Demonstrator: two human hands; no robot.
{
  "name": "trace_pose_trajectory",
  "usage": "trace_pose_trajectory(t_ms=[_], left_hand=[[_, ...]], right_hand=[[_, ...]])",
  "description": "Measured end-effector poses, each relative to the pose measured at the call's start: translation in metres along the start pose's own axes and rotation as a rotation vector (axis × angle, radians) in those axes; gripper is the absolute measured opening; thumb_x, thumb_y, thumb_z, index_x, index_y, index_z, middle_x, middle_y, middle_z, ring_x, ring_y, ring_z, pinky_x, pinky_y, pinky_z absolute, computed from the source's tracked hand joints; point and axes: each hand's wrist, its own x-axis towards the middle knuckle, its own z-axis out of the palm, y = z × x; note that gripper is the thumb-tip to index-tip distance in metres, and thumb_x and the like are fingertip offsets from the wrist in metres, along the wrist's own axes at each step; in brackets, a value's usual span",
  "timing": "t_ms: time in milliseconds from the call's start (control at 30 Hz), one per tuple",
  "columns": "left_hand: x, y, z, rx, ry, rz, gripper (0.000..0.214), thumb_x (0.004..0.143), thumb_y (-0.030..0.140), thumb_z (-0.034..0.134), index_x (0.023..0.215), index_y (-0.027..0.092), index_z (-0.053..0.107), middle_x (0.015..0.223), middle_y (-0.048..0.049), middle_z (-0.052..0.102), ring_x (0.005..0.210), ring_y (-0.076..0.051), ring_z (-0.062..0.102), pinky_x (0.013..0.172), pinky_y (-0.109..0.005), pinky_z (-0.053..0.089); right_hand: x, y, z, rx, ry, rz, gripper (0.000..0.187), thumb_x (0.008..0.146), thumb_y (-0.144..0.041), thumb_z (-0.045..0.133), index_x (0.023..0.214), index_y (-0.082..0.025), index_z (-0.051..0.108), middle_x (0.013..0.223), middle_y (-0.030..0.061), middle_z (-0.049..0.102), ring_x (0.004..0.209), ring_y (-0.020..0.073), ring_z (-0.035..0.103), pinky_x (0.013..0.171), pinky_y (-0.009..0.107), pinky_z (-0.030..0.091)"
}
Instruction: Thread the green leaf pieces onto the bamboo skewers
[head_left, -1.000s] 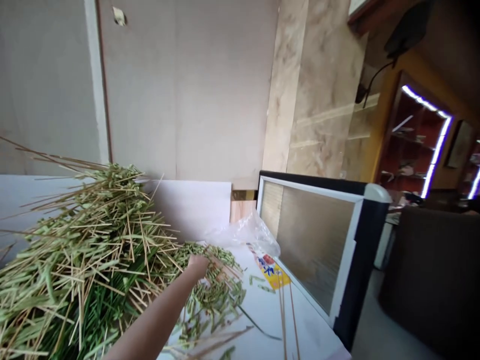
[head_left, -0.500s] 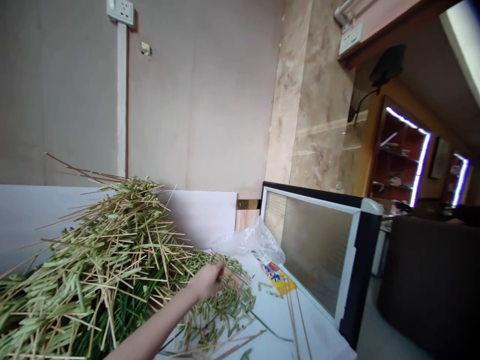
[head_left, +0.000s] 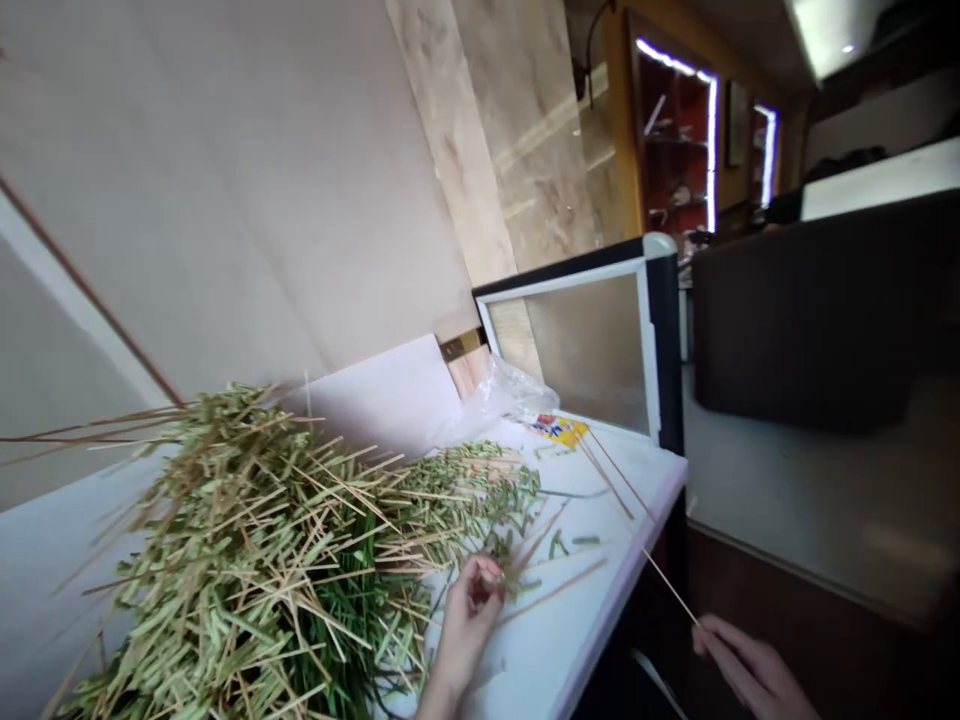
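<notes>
Pile of green stalks (head_left: 247, 540) lying at 8 o'clock on white table (head_left: 581, 610); left hand (head_left: 469, 625) curling fingers by loose cut bits (head_left: 480, 490), grip unclear; right hand (head_left: 750, 670) pinching long skewer (head_left: 667, 585) by its end, tip angling over table.

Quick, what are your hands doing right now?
Left hand: fingers curled beside the pile of cut green stems; cannot tell if holding any.
Right hand: closed, pinching a thin wooden skewer.

Head-worn view, forward and down, seemingly tilted.
</notes>
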Motion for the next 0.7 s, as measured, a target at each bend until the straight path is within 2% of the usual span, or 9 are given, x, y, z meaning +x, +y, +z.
trace_pose_trajectory(t_ms=[33, 67, 133, 267, 400, 533, 633, 700], left_hand=[[-0.002, 0.000, 0.003, 0.015, -0.010, 0.001, 0.011, 0.081, 0.026, 0.064, 0.087, 0.019, 0.058, 0.082, 0.0000, 0.057, 0.072, -0.014, 0.053, 0.066, -0.024, 0.042], [-0.003, -0.001, 0.006, 0.041, -0.023, 0.000, 0.011, 0.081, 0.027, 0.064, 0.088, 0.019, 0.058, 0.080, 0.0004, 0.057, 0.071, -0.015, 0.054, 0.066, -0.024, 0.043], [-0.004, -0.003, 0.010, 0.129, -0.061, -0.008, 0.011, 0.081, 0.026, 0.063, 0.089, 0.019, 0.059, 0.077, 0.0011, 0.058, 0.068, -0.015, 0.055, 0.064, -0.024, 0.043], [-0.003, -0.009, 0.014, 0.324, -0.112, -0.004, 0.006, 0.082, 0.025, 0.059, 0.086, 0.020, 0.056, 0.072, 0.0024, 0.058, 0.060, -0.013, 0.054, 0.059, -0.024, 0.042], [-0.005, -0.009, 0.014, 0.424, -0.072, 0.030, 0.009, 0.084, 0.028, 0.057, 0.080, 0.022, 0.053, 0.069, 0.0031, 0.057, 0.058, -0.013, 0.054, 0.057, -0.023, 0.042], [-0.007, -0.011, 0.015, 0.359, -0.046, 0.035, 0.008, 0.088, 0.029, 0.056, 0.087, 0.023, 0.051, 0.066, 0.0040, 0.059, 0.056, -0.013, 0.057, 0.055, -0.022, 0.044], [-0.007, -0.013, 0.018, 0.285, -0.054, 0.026, 0.015, 0.090, 0.030, 0.057, 0.102, 0.022, 0.055, 0.075, 0.0014, 0.068, 0.063, -0.015, 0.065, 0.057, -0.022, 0.050], [-0.007, -0.013, 0.021, 0.272, -0.061, 0.023, 0.016, 0.089, 0.030, 0.059, 0.103, 0.022, 0.059, 0.081, -0.0013, 0.072, 0.068, -0.016, 0.069, 0.060, -0.023, 0.053]], right_hand=[[-0.001, -0.008, -0.002, -0.034, -0.032, -0.031, 0.047, 0.091, -0.060, 0.048, 0.066, -0.023, 0.061, 0.055, -0.0028, 0.054, 0.048, 0.0136, 0.049, 0.047, 0.027, 0.040], [-0.001, -0.016, -0.003, -0.072, -0.084, -0.047, 0.046, 0.095, -0.058, 0.042, 0.069, -0.023, 0.058, 0.055, -0.0041, 0.049, 0.046, 0.0131, 0.044, 0.045, 0.028, 0.035], [-0.002, -0.028, -0.004, -0.110, -0.153, -0.037, 0.043, 0.097, -0.053, 0.040, 0.072, -0.023, 0.058, 0.054, -0.0062, 0.044, 0.047, 0.0131, 0.041, 0.050, 0.029, 0.032], [-0.007, -0.032, -0.001, -0.189, -0.332, -0.036, 0.038, 0.099, -0.045, 0.044, 0.074, -0.022, 0.059, 0.065, -0.0030, 0.053, 0.062, 0.0150, 0.050, 0.064, 0.031, 0.036], [-0.015, -0.029, 0.000, -0.232, -0.463, -0.063, 0.039, 0.101, -0.043, 0.043, 0.073, -0.021, 0.059, 0.065, -0.0029, 0.054, 0.063, 0.0148, 0.052, 0.065, 0.030, 0.036], [-0.016, -0.028, 0.000, -0.255, -0.510, -0.084, 0.042, 0.101, -0.044, 0.041, 0.072, -0.020, 0.059, 0.064, -0.0022, 0.056, 0.062, 0.0141, 0.054, 0.065, 0.029, 0.036], [-0.017, -0.028, 0.000, -0.251, -0.534, -0.083, 0.043, 0.102, -0.044, 0.040, 0.072, -0.020, 0.059, 0.065, -0.0018, 0.058, 0.063, 0.0141, 0.055, 0.065, 0.028, 0.037], [-0.019, -0.029, 0.001, -0.240, -0.554, -0.083, 0.043, 0.102, -0.044, 0.040, 0.073, -0.019, 0.060, 0.066, -0.0014, 0.059, 0.064, 0.0141, 0.056, 0.066, 0.028, 0.038]])
